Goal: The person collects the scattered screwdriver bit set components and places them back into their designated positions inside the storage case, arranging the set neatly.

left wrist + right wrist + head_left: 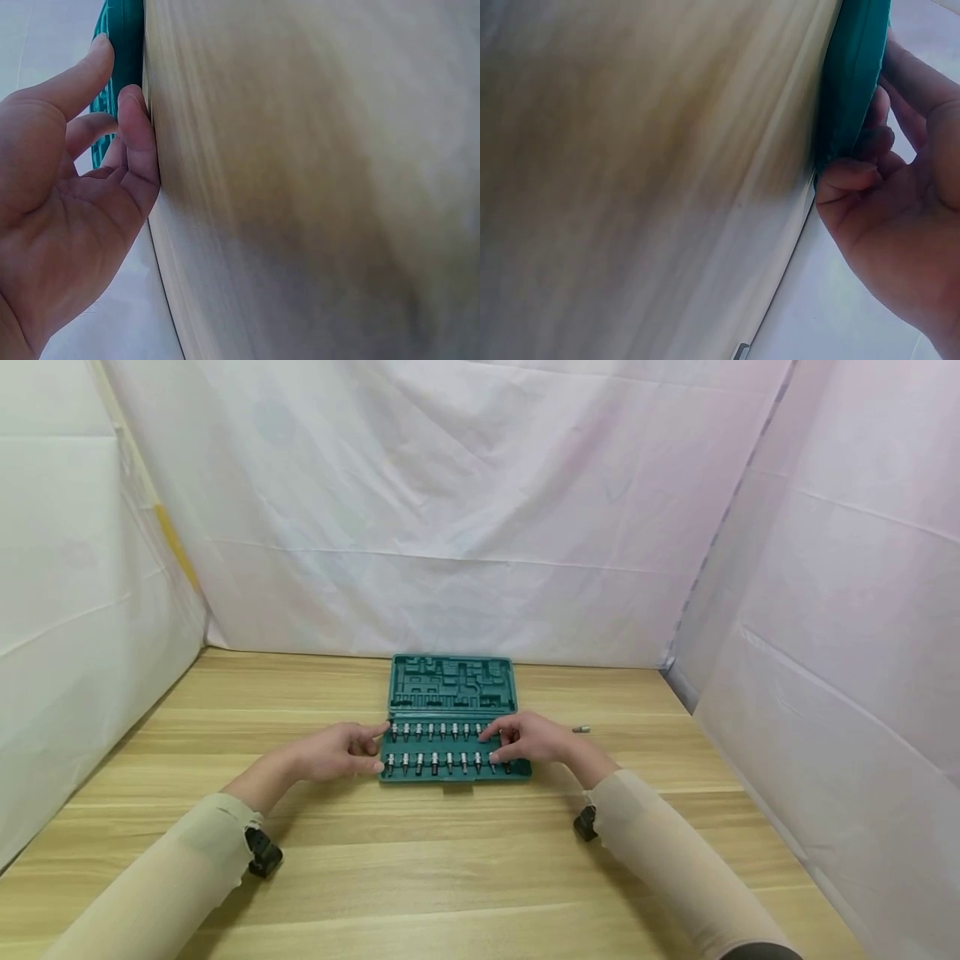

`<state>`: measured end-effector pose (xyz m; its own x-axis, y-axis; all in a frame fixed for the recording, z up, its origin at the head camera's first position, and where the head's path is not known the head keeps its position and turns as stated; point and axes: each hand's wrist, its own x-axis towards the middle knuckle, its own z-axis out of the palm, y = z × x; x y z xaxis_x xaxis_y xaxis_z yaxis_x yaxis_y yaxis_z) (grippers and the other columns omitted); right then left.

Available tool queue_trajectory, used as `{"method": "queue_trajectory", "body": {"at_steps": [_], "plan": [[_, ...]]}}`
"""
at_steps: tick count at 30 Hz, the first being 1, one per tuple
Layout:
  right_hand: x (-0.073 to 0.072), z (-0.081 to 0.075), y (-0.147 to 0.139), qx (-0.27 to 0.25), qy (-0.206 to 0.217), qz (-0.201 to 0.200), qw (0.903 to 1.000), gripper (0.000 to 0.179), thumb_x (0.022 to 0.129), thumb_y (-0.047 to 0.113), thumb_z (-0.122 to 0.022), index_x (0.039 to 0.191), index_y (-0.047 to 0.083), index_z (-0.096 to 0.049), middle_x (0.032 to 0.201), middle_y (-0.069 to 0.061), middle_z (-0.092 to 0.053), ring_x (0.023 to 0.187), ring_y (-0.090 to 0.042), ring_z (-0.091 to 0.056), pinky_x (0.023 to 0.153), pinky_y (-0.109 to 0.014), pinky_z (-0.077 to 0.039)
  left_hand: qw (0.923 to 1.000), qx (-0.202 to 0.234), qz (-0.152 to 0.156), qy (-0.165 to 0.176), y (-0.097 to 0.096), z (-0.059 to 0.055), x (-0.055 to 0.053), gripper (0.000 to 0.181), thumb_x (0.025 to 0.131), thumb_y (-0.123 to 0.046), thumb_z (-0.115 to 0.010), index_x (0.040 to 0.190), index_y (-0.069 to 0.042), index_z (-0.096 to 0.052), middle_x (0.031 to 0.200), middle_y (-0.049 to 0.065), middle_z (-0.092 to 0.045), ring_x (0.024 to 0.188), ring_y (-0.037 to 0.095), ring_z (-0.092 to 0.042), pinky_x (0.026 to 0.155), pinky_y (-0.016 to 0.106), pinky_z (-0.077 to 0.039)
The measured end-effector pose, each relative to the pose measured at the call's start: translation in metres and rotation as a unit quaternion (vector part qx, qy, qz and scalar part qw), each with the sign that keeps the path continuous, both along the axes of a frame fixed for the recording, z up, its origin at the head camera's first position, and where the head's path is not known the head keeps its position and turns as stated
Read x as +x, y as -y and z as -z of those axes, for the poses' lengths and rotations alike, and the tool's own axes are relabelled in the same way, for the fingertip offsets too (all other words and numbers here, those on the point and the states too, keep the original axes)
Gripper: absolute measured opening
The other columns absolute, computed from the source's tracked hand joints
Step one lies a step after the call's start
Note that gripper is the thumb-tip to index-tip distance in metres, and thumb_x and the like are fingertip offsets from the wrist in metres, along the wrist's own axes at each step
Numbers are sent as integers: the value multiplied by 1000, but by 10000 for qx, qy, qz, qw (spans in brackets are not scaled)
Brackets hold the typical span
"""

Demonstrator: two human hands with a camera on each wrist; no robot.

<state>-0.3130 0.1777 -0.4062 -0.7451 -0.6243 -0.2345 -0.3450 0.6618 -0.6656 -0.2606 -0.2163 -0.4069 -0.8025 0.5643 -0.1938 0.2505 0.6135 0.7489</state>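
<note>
A green plastic case [450,713] lies unfolded on the wooden table, its moulded lid tilted up at the back. Two rows of metal socket bits [435,763] fill its near half. At the case's left edge is my left hand [333,752], index finger and thumb spread along the side; in the left wrist view its thumb [88,71] is right at the green wall. My right hand [532,739] reaches over the right end of the rows, index fingertip and thumb apart near the bits, hiding some of them. In the right wrist view, its bent fingers are at the case's side.
One loose socket bit [581,728] lies on the table [420,877] to the right of the case. White cloth sheets [450,510] enclose the back and both sides. Small black devices [262,853] are strapped at both wrists.
</note>
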Motion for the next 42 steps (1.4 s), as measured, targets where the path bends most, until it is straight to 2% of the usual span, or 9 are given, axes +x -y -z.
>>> {"method": "queue_trajectory", "body": {"at_steps": [10,21,28,32,39,42], "plan": [[2,-3,4,63,90,135,9998,34,104,29,-79,137,26,-75,81,-1,-56,68,-18,-42,66,-33,-39,9999,-89,-18,-132,-1,-1,0,82,106,-26,-75,171,-2,-32,127,17,-70,92,18,-63,82,34,-55],[2,-3,1,-77,289,121,9995,35,105,26,-78,139,24,-74,85,-2,-61,69,-17,-46,67,-33,-39,9999,-79,-55,-42,-1,1,0,83,106,-28,-76,172,-4,-32,128,17,-69,92,18,-64,81,35,-55],[1,0,-3,-173,223,100,9996,34,104,29,-79,138,25,-75,88,-1,-63,73,-17,-48,70,-33,-41,10000,-8,-46,3,-1,1,0,83,106,-27,-76,173,-5,-31,127,18,-68,92,19,-64,79,34,-56],[1,0,-10,-336,189,221,9990,34,104,30,-78,138,23,-76,92,-2,-66,75,-17,-51,70,-32,-43,10000,-6,-36,-11,-1,2,0,84,106,-28,-76,172,-5,-31,128,18,-69,92,19,-65,80,34,-56],[3,-5,-28,-531,-135,600,9967,32,107,35,-74,136,21,-77,116,-2,-75,99,-21,-62,86,-37,-52,10000,-28,-51,-35,-1,1,0,83,106,-27,-76,172,-4,-31,127,17,-69,91,19,-63,78,33,-54],[1,-4,-39,-609,-340,741,9948,30,107,33,-73,133,19,-78,115,-3,-75,99,-21,-63,86,-37,-53,9999,-60,-40,-85,0,0,0,83,106,-27,-76,172,-4,-31,127,18,-69,93,20,-61,79,34,-52]]}}
